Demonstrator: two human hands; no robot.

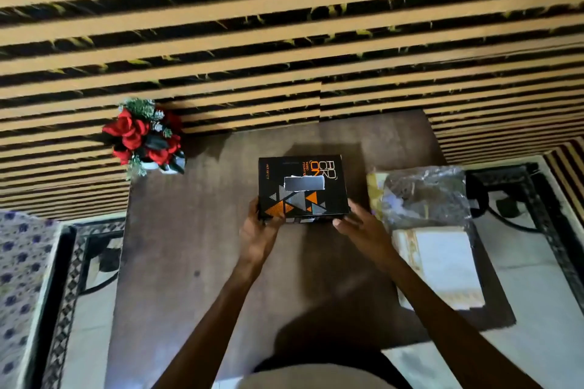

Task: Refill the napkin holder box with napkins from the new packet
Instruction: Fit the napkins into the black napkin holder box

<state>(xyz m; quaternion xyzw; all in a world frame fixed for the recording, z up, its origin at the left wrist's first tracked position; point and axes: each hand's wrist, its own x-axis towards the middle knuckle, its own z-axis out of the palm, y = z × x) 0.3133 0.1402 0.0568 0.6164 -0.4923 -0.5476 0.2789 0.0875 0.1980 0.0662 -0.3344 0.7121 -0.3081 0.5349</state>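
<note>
While both hands grip its near corners, the black napkin holder box [302, 188] sits mid brown table [189, 246] | left hand [259, 230], right hand [360, 227] clasping | napkin packet [426, 199] right | red flowers [143, 136] far-left corner | striped wall [284, 25] behind

Brown wooden table [196, 246]. Carried a black napkin box [301, 189] between both hands, a napkin packet [433, 230] right of the right hand [357, 227], red flowers [147, 136] far beyond the left hand [259, 230].
</note>
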